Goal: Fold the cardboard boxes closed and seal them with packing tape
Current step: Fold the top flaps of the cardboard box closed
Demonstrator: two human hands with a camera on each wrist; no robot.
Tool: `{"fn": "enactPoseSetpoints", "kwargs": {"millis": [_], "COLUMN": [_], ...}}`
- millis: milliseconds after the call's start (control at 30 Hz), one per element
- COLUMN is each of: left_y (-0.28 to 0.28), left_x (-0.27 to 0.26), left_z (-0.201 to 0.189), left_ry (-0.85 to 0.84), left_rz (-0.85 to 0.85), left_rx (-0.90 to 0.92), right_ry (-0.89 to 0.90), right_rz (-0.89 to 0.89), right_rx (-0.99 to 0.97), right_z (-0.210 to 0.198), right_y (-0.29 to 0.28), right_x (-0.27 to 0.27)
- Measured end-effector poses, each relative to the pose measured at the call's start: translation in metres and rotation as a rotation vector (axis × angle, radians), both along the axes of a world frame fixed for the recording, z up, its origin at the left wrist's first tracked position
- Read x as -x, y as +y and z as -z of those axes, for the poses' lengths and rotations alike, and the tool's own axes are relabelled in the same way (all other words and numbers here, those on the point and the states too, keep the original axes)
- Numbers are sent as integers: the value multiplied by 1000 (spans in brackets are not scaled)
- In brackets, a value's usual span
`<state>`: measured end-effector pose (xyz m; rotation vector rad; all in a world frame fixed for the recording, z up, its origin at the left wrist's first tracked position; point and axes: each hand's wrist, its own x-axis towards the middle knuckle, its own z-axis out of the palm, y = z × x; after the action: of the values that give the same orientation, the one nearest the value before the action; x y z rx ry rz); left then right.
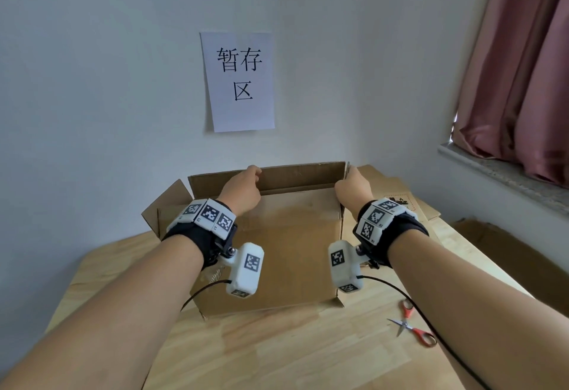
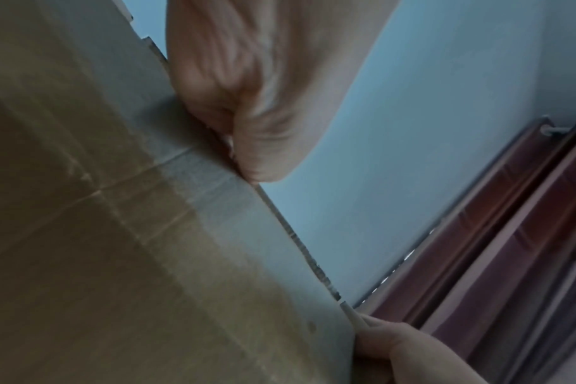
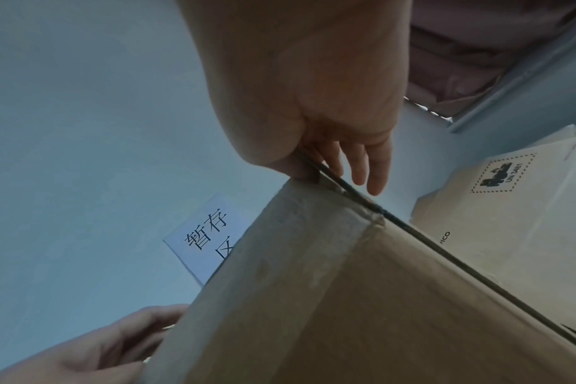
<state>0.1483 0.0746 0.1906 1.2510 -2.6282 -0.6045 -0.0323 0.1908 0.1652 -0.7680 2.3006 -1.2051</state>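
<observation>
1. Cardboard, plain brown: an open box point(image 1: 277, 235) sits on the wooden table point(image 1: 277, 352), pushed toward the wall, directly below the paper sign point(image 1: 240, 81) stuck there.
2. Its far flap point(image 1: 301, 175) stands upright at the edge of the box nearest the sign; a side flap point(image 1: 167, 201) splays outward on the left.
3. The left hand point(image 1: 243, 188) reaches across the box and curls over the top edge of that far flap, left of its middle. From the left wrist camera the thumb side presses the inner face of the flap, and the other fingers are hidden behind the cardboard.
4. The right hand point(image 1: 352, 188) holds the flap's right corner. The right wrist view shows the thumb on the near side of the cardboard edge and the fingers point(image 3: 365, 166) on the far side, fairly straight, so it is a narrow pinch on the board.
5. Both wrists carry white marker blocks on black straps, with cables trailing back over the table.
6. Right of the box, flattened cardboard sheets point(image 1: 397, 192) lie stacked, one printed with a dashed-border label.
7. Red-handled scissors point(image 1: 411, 325) rest on the table nearer the person than the box and to its right, blades apart.
8. Another piece of cardboard point(image 1: 498, 248) sits off the table's right edge, lower down.
9. A pink curtain point(image 1: 523, 66) hangs over the window ledge, well right of the sign.
</observation>
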Motion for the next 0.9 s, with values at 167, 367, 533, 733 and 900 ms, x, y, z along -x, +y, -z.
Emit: {"fn": "enactPoseSetpoints", "kwargs": {"millis": [167,367,533,733,900], "left_y": [8,21,24,21,28], "left_x": [3,4,10,22,24], "left_z": [-11,-13,-12,1,11], "left_ry": [-58,-161,-303,-405,-435], "left_rz": [91,102,96,67,96], "left_rx": [-101,-193,-235,-261,-235], "right_ry": [61,95,93,95,171], "right_rz": [-6,3,-84,-166,-104], "right_rx": [-1,-32,-36,-110,-91], "right_z": [0,9,12,25,39], "right_y": [6,6,15,25,32], "right_x": [9,8,14,24,23]}}
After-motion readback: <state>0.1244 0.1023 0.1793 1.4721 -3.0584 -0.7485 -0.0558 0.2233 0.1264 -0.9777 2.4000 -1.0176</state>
